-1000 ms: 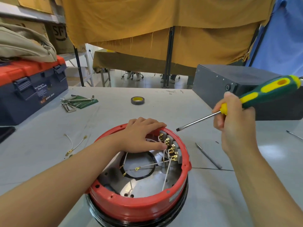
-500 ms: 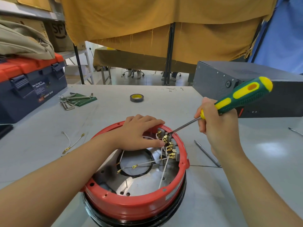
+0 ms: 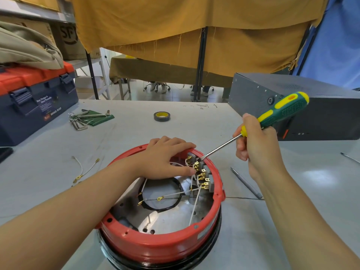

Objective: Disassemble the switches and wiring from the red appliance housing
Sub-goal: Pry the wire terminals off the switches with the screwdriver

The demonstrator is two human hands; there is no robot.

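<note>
1. Prying at the switch bank: the right hand grips the green-and-yellow screwdriver low on its handle, fingers curled round it; the blade tip meets the upper switch just inside the far right rim of the red housing.
2. Left hand lies palm down over the far rim; fingers extended and holding nothing; fingertips touching the gold terminals beside the switches; it appears to steady the housing against the tool's push.
3. Red housing stands open side up on the grey table, directly before the person; switches sit in a row along its right inner wall; white wires run from their terminals down across the metal floor, several ending in loose ring lugs.
4. Technique, as a judgement: seat the blade squarely in the seam between switch body and rim; lever in small increments rather than one hard twist; keep the steadying fingers out of the blade's line, since a slip would travel toward them.
5. Risk, likewise judged: the plastic rim may crack under sideways force; attached wires may snag as a switch lifts; freeing the terminals first seems prudent.
6. Surroundings: a detached wire left of the housing; a tape roll beyond it; hex keys and a toolbox at far left; a slim metal rod lying near the right wrist.
</note>
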